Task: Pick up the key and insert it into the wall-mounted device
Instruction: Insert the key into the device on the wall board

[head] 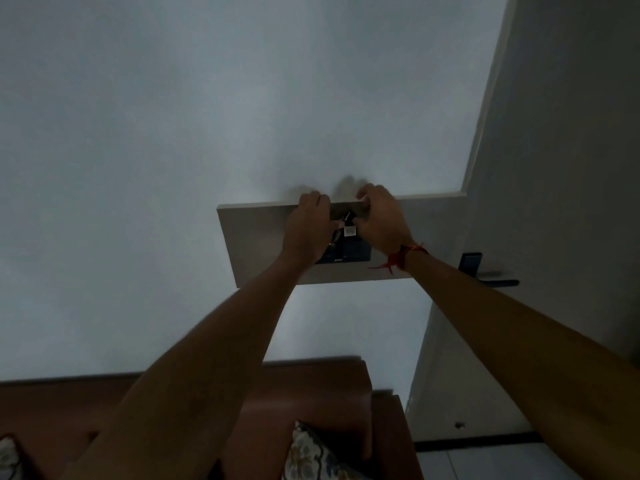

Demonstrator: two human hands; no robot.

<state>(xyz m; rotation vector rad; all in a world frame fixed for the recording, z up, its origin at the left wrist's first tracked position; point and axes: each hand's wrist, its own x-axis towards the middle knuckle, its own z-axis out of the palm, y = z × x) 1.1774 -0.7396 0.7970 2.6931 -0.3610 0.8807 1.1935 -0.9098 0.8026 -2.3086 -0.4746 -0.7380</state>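
Note:
A dark blue wall-mounted device [348, 252] sits on a pale panel [252, 237] fixed to the white wall. Both my arms reach up to it. My left hand [306, 225] covers the device's left side, fingers curled over the panel's top edge. My right hand [379, 220] is at its upper right, fingers pinched. Between the two hands, a small dark key [346, 218] with a white tag [349, 231] is at the top of the device. Which hand grips the key is hard to tell in the dim light.
A brown wooden sofa back [311, 379] with a patterned cushion [311, 455] stands below my arms. To the right is a grey door [554, 202] with a dark handle [485, 271]. A red thread is tied round my right wrist.

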